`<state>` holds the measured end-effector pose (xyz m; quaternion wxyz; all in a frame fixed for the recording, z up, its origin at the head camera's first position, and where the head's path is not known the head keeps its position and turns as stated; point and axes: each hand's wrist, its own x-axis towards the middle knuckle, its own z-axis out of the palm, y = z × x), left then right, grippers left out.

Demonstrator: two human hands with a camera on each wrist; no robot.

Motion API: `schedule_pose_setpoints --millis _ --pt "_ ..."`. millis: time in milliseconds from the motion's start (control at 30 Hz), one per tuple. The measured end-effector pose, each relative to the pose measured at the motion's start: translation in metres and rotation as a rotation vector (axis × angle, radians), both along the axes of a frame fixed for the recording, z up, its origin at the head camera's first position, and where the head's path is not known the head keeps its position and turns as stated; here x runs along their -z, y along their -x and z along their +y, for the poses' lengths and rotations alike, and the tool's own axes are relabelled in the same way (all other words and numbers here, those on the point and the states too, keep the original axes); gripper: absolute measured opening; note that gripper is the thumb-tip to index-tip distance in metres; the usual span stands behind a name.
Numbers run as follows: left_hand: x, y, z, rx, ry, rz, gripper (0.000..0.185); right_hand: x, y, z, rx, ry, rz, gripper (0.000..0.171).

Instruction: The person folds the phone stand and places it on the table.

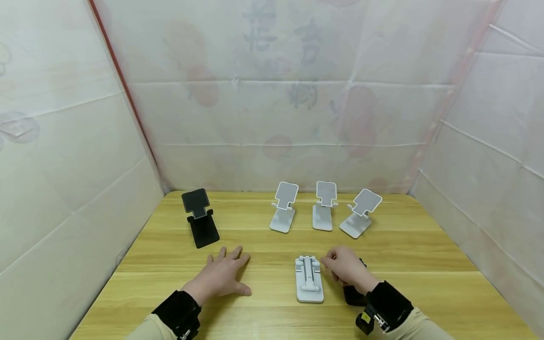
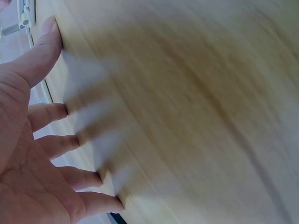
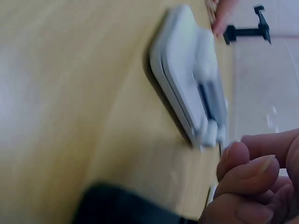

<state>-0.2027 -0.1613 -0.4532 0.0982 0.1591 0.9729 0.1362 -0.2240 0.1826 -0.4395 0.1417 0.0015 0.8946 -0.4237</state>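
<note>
My left hand (image 1: 225, 274) lies flat on the wooden table (image 1: 425, 264) with its fingers spread; the left wrist view shows the fingertips (image 2: 58, 112) pressed on the wood. A folded white phone stand (image 1: 309, 281) lies flat at the front centre, also seen in the right wrist view (image 3: 191, 79). My right hand (image 1: 342, 269) sits just to its right. Its fingers (image 3: 252, 163) are curled and hold nothing, a small gap from the stand's edge. A flat black object (image 1: 352, 296), perhaps a folded stand, lies partly under that hand.
Three upright white phone stands (image 1: 284, 208), (image 1: 325, 205), (image 1: 361, 212) stand in a row at the back centre. An upright black stand (image 1: 199, 217) is at the back left. Translucent sheet walls close in the table on three sides.
</note>
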Motion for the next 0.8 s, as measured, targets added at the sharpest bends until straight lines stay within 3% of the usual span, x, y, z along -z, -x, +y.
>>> schedule_pose_setpoints --millis 267,500,800 --pt "0.001 0.0 -0.001 0.01 -0.004 0.0 0.095 0.003 0.025 0.039 0.08 0.085 0.068 0.025" --pt "-0.002 -0.001 0.001 0.014 0.0 0.004 0.093 0.005 0.04 0.075 0.178 0.212 0.098 0.044" --pt "-0.002 -0.001 0.001 0.009 0.007 -0.006 0.092 -0.006 0.053 0.104 0.283 0.354 0.166 0.064"
